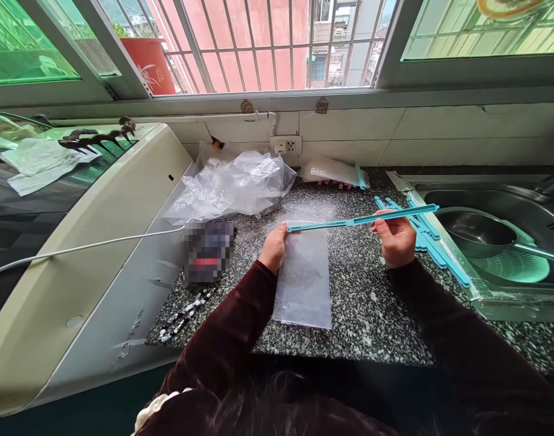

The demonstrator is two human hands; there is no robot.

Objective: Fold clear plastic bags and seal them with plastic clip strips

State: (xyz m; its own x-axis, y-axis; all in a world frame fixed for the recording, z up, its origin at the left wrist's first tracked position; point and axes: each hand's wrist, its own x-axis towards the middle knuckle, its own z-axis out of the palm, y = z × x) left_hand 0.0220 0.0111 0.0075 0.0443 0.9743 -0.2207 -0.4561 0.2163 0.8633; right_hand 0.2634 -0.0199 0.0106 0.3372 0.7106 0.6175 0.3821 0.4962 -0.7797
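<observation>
A long, narrow light-blue plastic strip (335, 224), with a joint near its middle, stretches between my two hands. The fingers of my left hand (273, 248) are closed on its left end, at the top corner of a clear flat plastic bag (303, 284). The bag hangs below the strip or lies on the counter; I cannot tell which. My right hand (397, 241) grips the strip's right part, whose tip sticks out beyond the fingers. Several more light-blue strips (444, 259) lie on the counter just right of my right hand.
The speckled counter (362, 327) lies between a pale washing machine (104, 266) and a metal sink (440, 192) holding a pan (474, 230). Behind are crumpled clear plastic bags (240, 181) and a filled bag (331, 172). A blurred-out dark object (208, 251) and a white cable (99, 242) are left.
</observation>
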